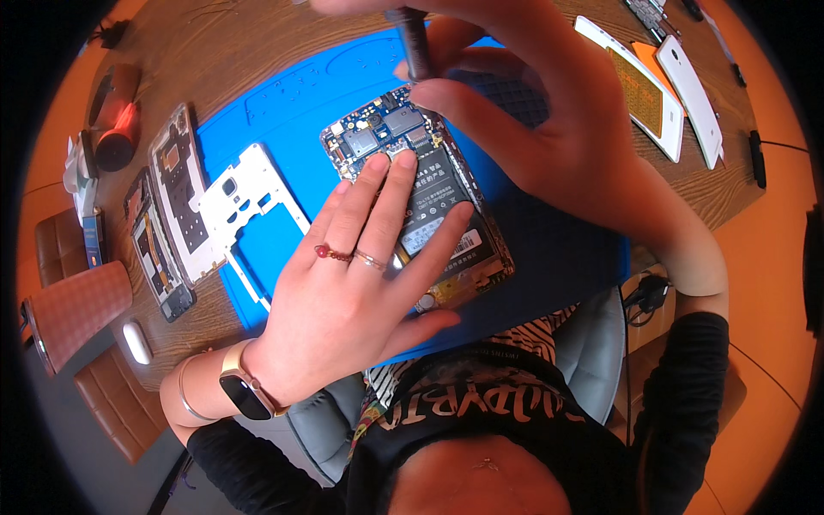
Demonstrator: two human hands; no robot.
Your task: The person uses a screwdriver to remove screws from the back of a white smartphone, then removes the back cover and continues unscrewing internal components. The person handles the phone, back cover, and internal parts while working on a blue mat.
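An opened smartphone [444, 193] lies on a blue work mat [541, 257], its circuit board [367, 132] and black battery [444, 180] exposed. My left hand [347, 277] is spread flat across it, with fingertips pressing at the lower edge of the board. In my right hand [515, 96] is a dark cylindrical handle, probably of a screwdriver [412, 45], held upright over the top right corner of the board. The tool's tip is hidden behind my thumb. A white phone mid-frame [257, 174] rests left of the opened phone.
Small screws [283, 90] are scattered on the mat's far part. Further phone frames [183, 193] and a phone assembly [158, 257] lie at the left, near a white case [136, 342] and a pink cup [77, 315]. White phone covers [692, 103] sit at the right on the wooden table [721, 193].
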